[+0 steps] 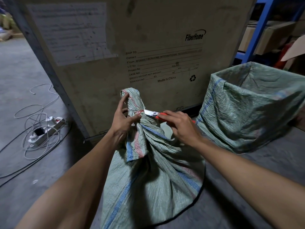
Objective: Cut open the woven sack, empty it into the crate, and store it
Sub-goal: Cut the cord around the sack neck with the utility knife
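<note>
A full green woven sack (153,176) with blue and red stripes stands on the floor in front of me, its neck tied shut with a thin red string (137,111). My left hand (123,119) pinches the bunched neck just under the knot. My right hand (179,128) grips a red-handled utility knife (152,113), its silver blade touching the tied neck from the right. To the right stands a crate lined with an open green woven sack (250,109); what is inside it is hidden.
A tall cardboard shipping carton (132,47) stands right behind the sack. White power strips (46,129) with tangled cables lie on the concrete floor at left. Blue metal shelving (257,30) with boxes rises at the back right.
</note>
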